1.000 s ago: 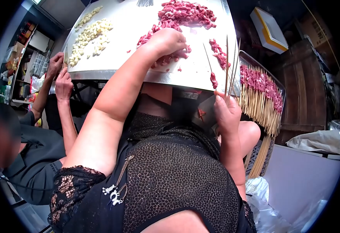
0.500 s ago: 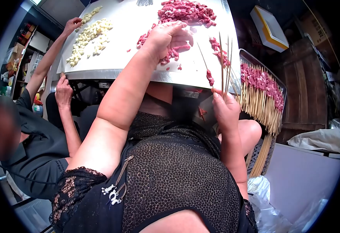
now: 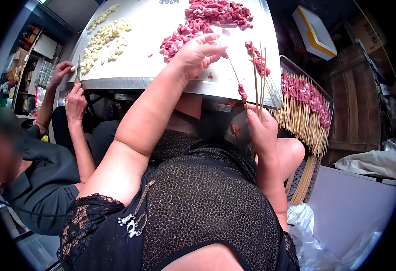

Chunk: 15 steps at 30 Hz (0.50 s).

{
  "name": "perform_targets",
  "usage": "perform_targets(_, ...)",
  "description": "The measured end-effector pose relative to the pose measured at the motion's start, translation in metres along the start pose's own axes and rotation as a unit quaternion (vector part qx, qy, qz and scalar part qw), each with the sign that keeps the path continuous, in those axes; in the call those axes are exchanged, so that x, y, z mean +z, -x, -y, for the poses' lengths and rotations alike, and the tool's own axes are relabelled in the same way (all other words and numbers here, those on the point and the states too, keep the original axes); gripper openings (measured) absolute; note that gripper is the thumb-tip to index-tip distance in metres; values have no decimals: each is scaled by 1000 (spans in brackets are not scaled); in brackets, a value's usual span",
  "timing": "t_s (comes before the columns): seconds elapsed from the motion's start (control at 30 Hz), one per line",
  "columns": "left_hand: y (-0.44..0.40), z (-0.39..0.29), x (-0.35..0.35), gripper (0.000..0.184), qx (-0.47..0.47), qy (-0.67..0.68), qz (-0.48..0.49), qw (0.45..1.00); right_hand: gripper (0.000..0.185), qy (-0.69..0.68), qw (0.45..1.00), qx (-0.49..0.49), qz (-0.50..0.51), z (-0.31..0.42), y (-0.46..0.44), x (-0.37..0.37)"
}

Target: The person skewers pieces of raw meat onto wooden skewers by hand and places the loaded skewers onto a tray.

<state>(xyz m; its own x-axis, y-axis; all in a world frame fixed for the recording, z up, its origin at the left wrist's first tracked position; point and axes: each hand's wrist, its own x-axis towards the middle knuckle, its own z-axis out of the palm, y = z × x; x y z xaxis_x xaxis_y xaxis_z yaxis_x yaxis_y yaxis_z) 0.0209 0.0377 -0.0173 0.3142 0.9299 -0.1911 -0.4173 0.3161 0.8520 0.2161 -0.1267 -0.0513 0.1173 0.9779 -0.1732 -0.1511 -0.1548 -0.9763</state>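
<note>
My right hand grips several bamboo skewers at the table's near right edge. One slanting skewer in that grip has small pieces of red meat threaded low on it, just above my fingers. My left hand is at this skewer's upper tip, fingers bent together; whatever they pinch is hidden. Behind it spreads a pile of raw cut meat on the white tabletop. A smaller strip of meat lies behind the upright skewers.
Right of the table, a tray holds rows of finished meat skewers, with bare sticks below. Pale chopped pieces lie at the table's left. There a co-worker's hands hold a knife and a pale piece. A white-and-yellow box stands back right.
My left hand has come from the meat pile toward me and right, to the skewer's tip. My right hand barely moved. The co-worker's far hand drew back from the pale pieces toward the knife.
</note>
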Motion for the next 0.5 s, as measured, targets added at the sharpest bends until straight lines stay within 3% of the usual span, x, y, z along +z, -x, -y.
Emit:
perform_targets(0.07,-1,4,-2,42,32,-32,25,999,16,6,1000,4,-1,1,0,1)
perform_targets(0.17,-1,2,-1,33,55,45,-17,997,16,2,1000,5,2,4,4,4)
perform_targets(0.5,3,1,6,28,87,20,-50,995,16,23,1000,0,9,0,4,5)
